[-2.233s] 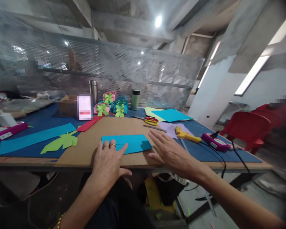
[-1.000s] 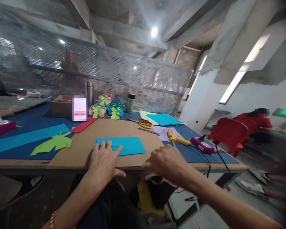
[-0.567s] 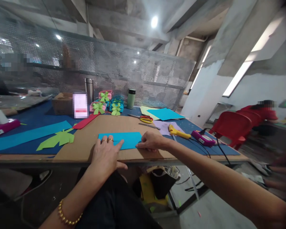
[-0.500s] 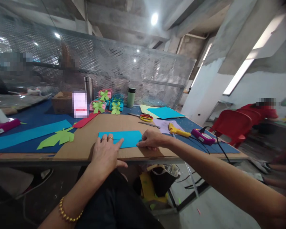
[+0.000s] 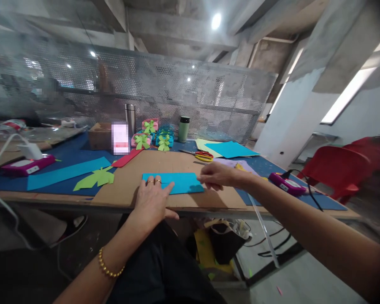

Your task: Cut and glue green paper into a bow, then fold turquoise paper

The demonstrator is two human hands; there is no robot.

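A blue sheet of paper (image 5: 185, 185) lies flat on brown cardboard (image 5: 190, 202) at the table's front. My left hand (image 5: 153, 196), with rings on two fingers, rests on the paper's left part, fingers spread and thumb out. Beside the paper's right end, my right hand (image 5: 217, 175) hovers with curled fingers, the thumb and index tips close together near the edge. I see nothing between them, and its shadow falls on the cardboard. Scissors (image 5: 204, 156) with red and yellow handles lie behind the right hand.
Green leaf-shaped paper (image 5: 96, 179), a blue strip (image 5: 69, 172) and a red strip (image 5: 129, 158) lie left. Behind stand small bow-topped baskets (image 5: 164, 141), a green bottle (image 5: 184, 128) and a cardboard box (image 5: 98, 137). Purple devices (image 5: 286, 183) with cords flank the table; blue sheets (image 5: 232, 148) lie back right.
My right hand has lifted off the blue paper's right end, uncovering that edge. My left hand still rests on the paper. The whole view has shifted, so things appear further right.
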